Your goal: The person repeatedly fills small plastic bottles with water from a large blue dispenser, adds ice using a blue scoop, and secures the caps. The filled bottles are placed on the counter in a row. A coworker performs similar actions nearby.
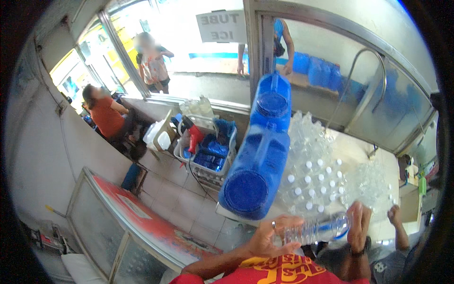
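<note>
In front of my red shirt, a clear ribbed plastic bottle [317,230] lies nearly level between my hands. My left hand [279,236], with a ring on one finger, is closed around the bottle's left end. At its other end, my right hand [358,225] has its fingers bent and pressed together; whatever they grip is hidden. Just beyond, many clear bottles with white caps [312,187] stand on a pale table [343,146]. More clear bottles [369,184] without visible caps are grouped to their right.
Two large blue water jugs [257,161] stand left of the bottles. A crate [203,165] with blue packs is farther left, near a red-edged glass-topped chest freezer [142,217]. Another person's hand [394,215] reaches in at right. A seated person [109,116] is at far left; others stand beyond the windows.
</note>
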Demonstrator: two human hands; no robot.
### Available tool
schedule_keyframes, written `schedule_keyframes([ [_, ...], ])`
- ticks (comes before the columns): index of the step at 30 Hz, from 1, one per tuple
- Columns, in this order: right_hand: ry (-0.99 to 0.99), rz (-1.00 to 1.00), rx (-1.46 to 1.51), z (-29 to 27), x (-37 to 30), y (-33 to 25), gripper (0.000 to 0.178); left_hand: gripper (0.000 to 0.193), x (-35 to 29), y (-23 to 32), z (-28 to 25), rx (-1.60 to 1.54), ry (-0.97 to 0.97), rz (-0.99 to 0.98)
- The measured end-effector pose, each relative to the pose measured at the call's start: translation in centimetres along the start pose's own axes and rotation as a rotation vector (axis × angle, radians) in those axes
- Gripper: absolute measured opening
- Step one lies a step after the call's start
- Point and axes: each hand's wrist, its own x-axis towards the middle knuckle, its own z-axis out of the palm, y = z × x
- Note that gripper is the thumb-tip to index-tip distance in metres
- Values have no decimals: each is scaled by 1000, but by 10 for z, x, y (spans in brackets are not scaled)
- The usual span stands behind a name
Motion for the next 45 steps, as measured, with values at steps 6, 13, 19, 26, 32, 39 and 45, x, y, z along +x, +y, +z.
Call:
schedule_keyframes([
  [6, -25, -260, -44, 8, 65, -28, 27, 73, 14, -39, 8, 348, 71, 163],
  [13, 90, -755, -352, 57, 139, -43, 27, 90, -29, -62, 14, 382, 116, -202],
  [19, 111, -621, -349, 104, 196, 8, 28, 75, -87, -68, -5, 409, 208, -384],
  [26, -392, -475, -690, 213, 217, 117, 37, 51, -87, -72, -11, 436, 298, -364],
  [32, -509, -469, -800, 257, 187, 167, 44, 36, -86, -79, -11, 415, 345, -379],
  [39, -195, -317, -283, 158, 136, 109, 40, 36, -84, -74, -24, 426, 247, -464],
  [45, -110, 215, -496, 47, 38, 144, 31, 44, -57, -20, -45, 413, -226, -621],
])
